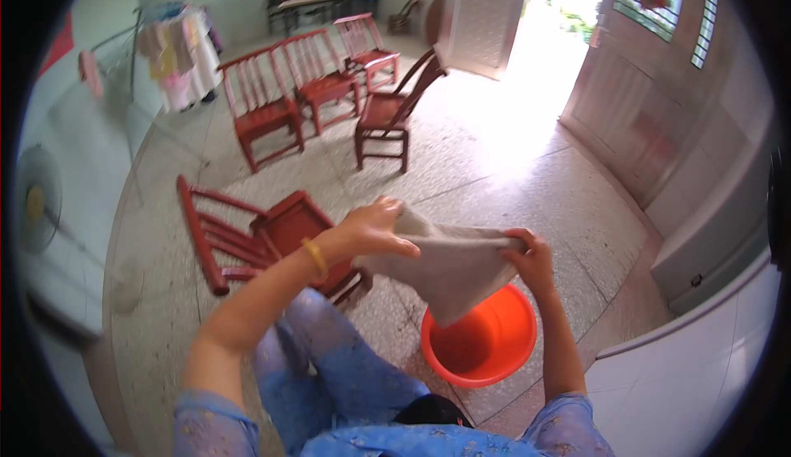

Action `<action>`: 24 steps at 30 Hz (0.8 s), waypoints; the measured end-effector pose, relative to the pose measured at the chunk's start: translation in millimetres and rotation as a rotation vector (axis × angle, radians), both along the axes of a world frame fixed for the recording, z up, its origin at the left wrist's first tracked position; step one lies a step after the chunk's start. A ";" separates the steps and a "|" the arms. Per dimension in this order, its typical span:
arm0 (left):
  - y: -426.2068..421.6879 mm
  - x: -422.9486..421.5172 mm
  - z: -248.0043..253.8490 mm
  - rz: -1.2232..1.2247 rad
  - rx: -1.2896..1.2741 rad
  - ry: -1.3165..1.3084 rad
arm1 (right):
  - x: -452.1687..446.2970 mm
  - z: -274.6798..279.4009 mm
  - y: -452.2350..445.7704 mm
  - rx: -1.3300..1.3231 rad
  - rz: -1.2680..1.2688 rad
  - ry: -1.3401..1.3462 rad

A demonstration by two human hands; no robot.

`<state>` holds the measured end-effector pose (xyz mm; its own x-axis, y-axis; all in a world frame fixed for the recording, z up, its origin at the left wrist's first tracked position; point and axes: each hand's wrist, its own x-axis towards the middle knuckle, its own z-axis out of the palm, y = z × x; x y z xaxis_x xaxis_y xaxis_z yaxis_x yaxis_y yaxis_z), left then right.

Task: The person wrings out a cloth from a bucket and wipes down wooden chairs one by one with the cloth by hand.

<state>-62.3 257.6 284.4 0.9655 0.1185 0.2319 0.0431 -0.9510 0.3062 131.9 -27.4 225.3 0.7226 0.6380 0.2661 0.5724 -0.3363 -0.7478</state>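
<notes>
A greyish-beige cloth (449, 266) is stretched between my two hands, its lower corner hanging over the rim of an orange-red basin (519, 337) on the floor. My left hand (386, 228) is at the cloth's left end, thumb out along its front and the fingers partly hidden behind it. The right top corner is pinched between the thumb and fingers of my right hand (529, 257). Dark liquid seems to lie in the basin. Beyond my left forearm, a red wooden chair (305, 226) lies tipped over on the floor.
Three red chairs (264, 117) stand in a row farther back, with a darker chair (386, 111) beside them. Clothes hang on a rack (134, 53) at the left, near a fan (37, 199). An open doorway lies between metal doors (634, 86).
</notes>
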 end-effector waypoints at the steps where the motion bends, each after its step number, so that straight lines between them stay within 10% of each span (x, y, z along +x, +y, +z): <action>1: 0.9 -0.7 -6.7 0.014 0.092 0.113 | 0.8 4.7 3.1 -0.076 -0.057 -0.228; 4: 26.6 14.4 -51.2 0.156 0.259 0.159 | -10.3 27.4 26.3 0.006 -0.156 -0.870; 9: 64.4 27.0 -78.5 0.545 0.067 -0.272 | -85.8 95.3 64.9 0.027 0.011 -0.291; 11: 63.2 24.9 -81.7 0.545 -1.357 -0.573 | -122.1 106.6 72.7 0.150 0.228 0.201; 12: 26.5 7.4 -70.1 0.376 -1.809 -0.524 | -123.9 83.7 85.0 0.406 0.484 0.302; 13: 56.2 50.5 -171.0 0.196 -1.871 -0.628 | -126.0 65.9 97.3 0.467 0.558 0.420; 16: -29.9 21.5 -129.7 -0.024 -1.363 -0.533 | -87.4 -95.9 125.4 0.472 0.504 1.490; 18: -64.8 34.6 -120.4 0.083 -0.891 -0.144 | -115.7 -106.9 146.3 0.386 -0.129 1.703; 21: -92.1 43.5 -119.7 0.219 -0.162 0.435 | -131.6 -96.5 148.1 0.346 0.039 1.453; 24: -88.6 15.3 -126.3 0.018 -0.295 0.107 | -128.2 -76.8 160.8 0.342 0.275 1.042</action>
<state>-47.0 169.0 158.1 0.9798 0.1824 0.0823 0.1056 -0.8205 0.5618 3.7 133.4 148.5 0.5409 0.8188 -0.1923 -0.3606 0.0192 -0.9325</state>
